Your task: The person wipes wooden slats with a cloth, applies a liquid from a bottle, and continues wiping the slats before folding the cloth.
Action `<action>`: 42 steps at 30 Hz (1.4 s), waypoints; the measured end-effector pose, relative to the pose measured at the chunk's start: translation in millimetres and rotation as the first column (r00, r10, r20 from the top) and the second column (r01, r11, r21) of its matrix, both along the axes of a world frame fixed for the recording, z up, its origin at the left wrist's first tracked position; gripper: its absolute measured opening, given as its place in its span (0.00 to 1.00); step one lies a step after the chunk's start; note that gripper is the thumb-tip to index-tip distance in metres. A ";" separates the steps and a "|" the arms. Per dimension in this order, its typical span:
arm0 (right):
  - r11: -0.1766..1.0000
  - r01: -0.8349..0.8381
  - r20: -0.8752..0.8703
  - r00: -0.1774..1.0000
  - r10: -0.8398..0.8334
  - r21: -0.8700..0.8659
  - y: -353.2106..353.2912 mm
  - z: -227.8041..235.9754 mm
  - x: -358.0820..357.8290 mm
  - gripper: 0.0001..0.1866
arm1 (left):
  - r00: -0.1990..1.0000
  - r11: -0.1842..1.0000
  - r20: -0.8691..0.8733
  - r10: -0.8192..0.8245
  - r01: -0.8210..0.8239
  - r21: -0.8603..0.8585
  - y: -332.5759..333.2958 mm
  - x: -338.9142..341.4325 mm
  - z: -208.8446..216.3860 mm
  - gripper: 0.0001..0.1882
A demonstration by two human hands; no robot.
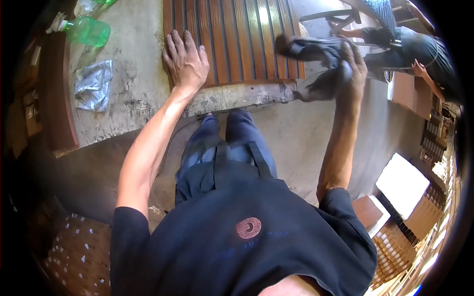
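1. The slatted panel (247,44) lay on the table (131,101), slats (231,29) pointing away from the worker (247,192).
2. Left hand (190,65) lay flat, spread; right hand (354,66) clutched a dark cloth (326,86).
3. Shirt (296,256) bore a reddish emblem (248,228), blurred lettering (278,233).

Glare streak on wooden panel (234,42). White square (403,186) overexposed. Cloth (323,52) motion-blurred. Lower left dim. Fisheye edges curved, corners black.

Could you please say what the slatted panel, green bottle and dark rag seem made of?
Slatted panel: probably brown-stained, glossy wood, judging by grain-like streaks and a bright reflection. Green bottle: likely glossy plastic, being translucent with highlights. Dark rag: apparently soft, matte cloth, drooping in folds.
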State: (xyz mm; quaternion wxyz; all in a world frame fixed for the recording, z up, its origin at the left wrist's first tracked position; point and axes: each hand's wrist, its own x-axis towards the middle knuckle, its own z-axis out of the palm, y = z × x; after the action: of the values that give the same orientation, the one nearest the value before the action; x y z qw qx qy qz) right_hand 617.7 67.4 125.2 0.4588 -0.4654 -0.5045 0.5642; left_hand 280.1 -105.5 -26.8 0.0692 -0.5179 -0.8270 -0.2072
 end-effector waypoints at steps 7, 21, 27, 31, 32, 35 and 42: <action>0.938 -0.159 -0.403 0.915 0.022 -0.309 -83.8 16.8 6.4 0.22 | 0.249 0.976 0.945 -0.214 0.094 0.196 0.0 54.9 74.2 0.37; 0.792 -0.444 0.720 0.694 0.008 0.420 -123.5 -32.3 -77.7 0.20 | -0.460 0.891 0.882 -0.102 -0.437 -0.125 -146.4 38.3 149.0 0.19; 0.865 -0.354 0.922 0.283 -0.264 0.356 15.1 -109.0 -35.9 0.35 | 0.703 0.979 0.702 -0.115 -0.042 0.202 -87.4 28.8 116.2 0.25; 0.854 -0.377 0.929 0.235 -0.286 0.358 12.8 -118.9 -36.2 0.37 | 0.917 0.976 0.359 -0.173 0.111 0.186 -66.9 56.1 62.0 0.22; 0.851 -0.388 0.932 0.221 -0.287 0.354 7.6 -115.8 -36.8 0.37 | 0.933 0.976 0.315 -0.173 0.119 0.184 -50.9 55.4 57.7 0.21; 0.857 -0.403 0.941 0.229 -0.247 0.323 9.4 -103.9 -43.2 0.38 | 0.924 0.996 0.381 -0.030 -0.003 0.085 27.5 29.6 59.7 0.21; 0.895 -0.370 0.966 0.169 -0.197 0.248 35.5 -97.8 -36.6 0.40 | 0.970 0.990 0.224 -0.098 0.072 0.118 -1.0 57.7 59.2 0.26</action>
State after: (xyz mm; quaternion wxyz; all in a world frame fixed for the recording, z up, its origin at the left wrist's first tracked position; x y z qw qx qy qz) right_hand 581.1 102.9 27.4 0.0814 -0.5717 -0.8159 0.0298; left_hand 337.7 -106.5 32.4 -0.0075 -0.5211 -0.7940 -0.3129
